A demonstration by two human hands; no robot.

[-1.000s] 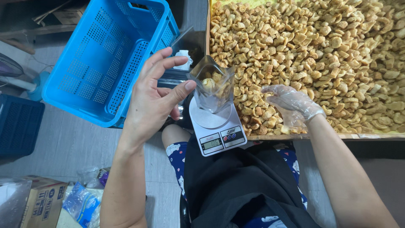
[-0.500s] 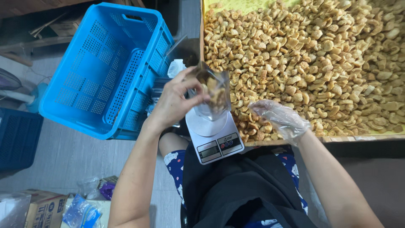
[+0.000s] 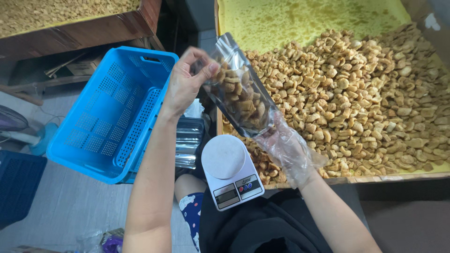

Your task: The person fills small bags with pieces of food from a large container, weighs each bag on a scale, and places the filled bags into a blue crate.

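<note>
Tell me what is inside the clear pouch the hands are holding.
The clear pouch holds golden-brown fried snack pieces, filling most of it. The left hand covers its top corner, the gloved right hand its bottom, so those parts are hidden.

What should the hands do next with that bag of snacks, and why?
Probably bring the bag's open top together to shut it. The bag is already well filled with snacks, is lifted off the scale, and is held by both hands: the left hand pinches its top and the gloved right hand supports its bottom.
</note>
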